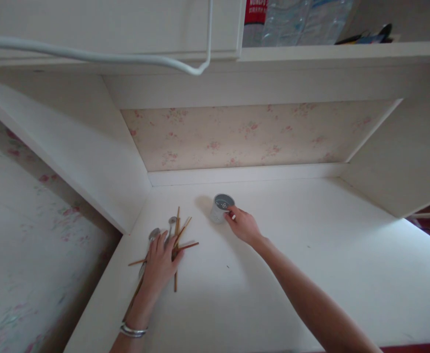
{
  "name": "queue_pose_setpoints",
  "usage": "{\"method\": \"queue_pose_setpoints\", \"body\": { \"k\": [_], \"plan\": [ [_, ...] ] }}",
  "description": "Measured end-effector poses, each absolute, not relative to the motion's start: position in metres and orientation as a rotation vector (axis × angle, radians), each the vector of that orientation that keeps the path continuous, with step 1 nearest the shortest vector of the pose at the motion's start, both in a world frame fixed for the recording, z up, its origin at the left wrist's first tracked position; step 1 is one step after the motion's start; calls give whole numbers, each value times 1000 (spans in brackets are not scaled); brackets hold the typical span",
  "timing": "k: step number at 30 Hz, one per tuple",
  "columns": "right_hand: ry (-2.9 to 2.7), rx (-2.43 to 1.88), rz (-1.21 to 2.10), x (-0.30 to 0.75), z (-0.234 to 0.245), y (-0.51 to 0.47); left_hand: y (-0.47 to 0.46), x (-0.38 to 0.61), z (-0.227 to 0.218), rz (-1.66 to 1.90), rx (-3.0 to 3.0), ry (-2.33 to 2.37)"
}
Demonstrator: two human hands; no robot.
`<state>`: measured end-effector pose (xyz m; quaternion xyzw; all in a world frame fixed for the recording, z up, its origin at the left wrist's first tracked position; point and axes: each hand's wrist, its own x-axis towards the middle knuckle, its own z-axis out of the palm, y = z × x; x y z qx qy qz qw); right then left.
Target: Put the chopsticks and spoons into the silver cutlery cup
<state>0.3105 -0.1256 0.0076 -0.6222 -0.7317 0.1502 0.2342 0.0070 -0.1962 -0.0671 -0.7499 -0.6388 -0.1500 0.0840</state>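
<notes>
My right hand (pixel 244 226) pinches the near right rim of a grey utensil holder (pixel 217 214) with drain holes in its bottom. The holder stands on the white tabletop, tilted slightly if at all, and no utensils show inside it. To the left, my left hand (pixel 160 257) lies over a loose pile of utensils, fingers stretched out and apart. Several wooden chopsticks (pixel 176 281) stick out around it, crossing at different angles. Two metal spoons (pixel 154 234) show their bowls beyond the fingertips; the palm hides the middle of the pile.
The white tabletop (pixel 296 284) sits in a recess between a left side panel (pixel 90 147) and a right one (pixel 394 162). Overhead, a shelf (pixel 328 53) holds plastic bottles (pixel 288 22). A white cable (pixel 127 58) hangs across the upper left.
</notes>
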Motion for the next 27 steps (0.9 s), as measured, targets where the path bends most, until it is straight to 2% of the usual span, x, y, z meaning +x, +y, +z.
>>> {"method": "queue_pose_setpoints", "body": {
  "k": [9, 20, 27],
  "plan": [
    [-1922, -1629, 463, 334, -4, -210, -201, 26, -51, -487, -2312, -1856],
    [-1804, -1484, 608, 336, -22, -234, -241, 25, -32, -747, -2249, -1892],
    [-1322, -1538, 845, 351, -64, -261, -231, 11, -13, -426, -2238, -1960]
  ]
}}
